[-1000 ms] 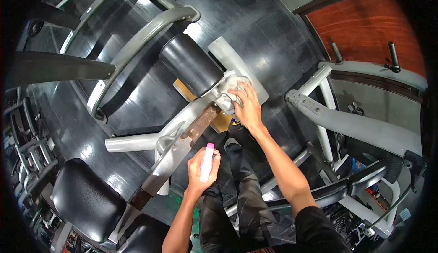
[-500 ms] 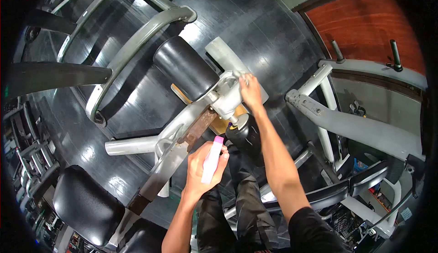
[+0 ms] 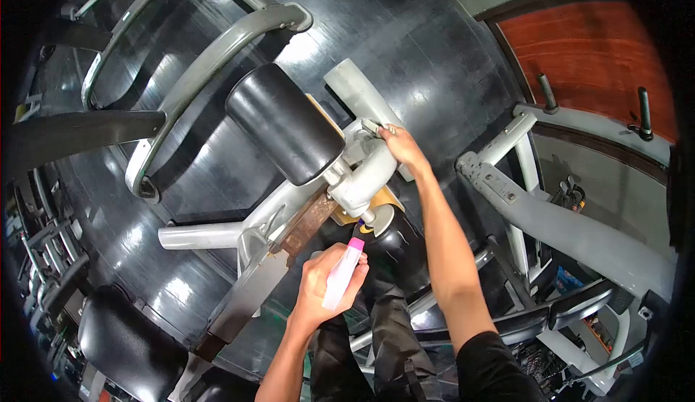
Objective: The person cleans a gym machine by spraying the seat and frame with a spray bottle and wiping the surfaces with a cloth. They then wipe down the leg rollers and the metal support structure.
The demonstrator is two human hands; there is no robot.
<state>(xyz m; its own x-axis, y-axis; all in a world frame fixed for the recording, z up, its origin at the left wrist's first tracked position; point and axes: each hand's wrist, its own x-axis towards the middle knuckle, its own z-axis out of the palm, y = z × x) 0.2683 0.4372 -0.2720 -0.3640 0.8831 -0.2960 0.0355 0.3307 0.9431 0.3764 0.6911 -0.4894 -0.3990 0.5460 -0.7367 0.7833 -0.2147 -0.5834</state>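
My left hand (image 3: 318, 286) is wrapped round a white bottle with a pink cap (image 3: 344, 275), its capped end pointing up toward the machine's lower roller. My right hand (image 3: 402, 146) is closed at the top of the grey metal bracket (image 3: 373, 177); a small pale piece shows at its fingertips, but I cannot make out what it is. A black padded roller (image 3: 286, 123) sticks out from the bracket's upper left. Another black roller (image 3: 398, 253) with a pale end disc sits below, partly behind my right forearm.
A grey frame beam with a rusty section (image 3: 308, 221) runs down to a black seat pad (image 3: 127, 344). Curved grey tubing (image 3: 210, 69) stands at upper left. Another machine's thick grey arm (image 3: 557, 203) reaches in from the right. Dark flooring (image 3: 449, 54) lies beneath.
The bracket and rollers appear larger and shifted slightly in view. My left hand and bottle sit slightly lower. My right hand stays at the bracket, a little lower and further right.
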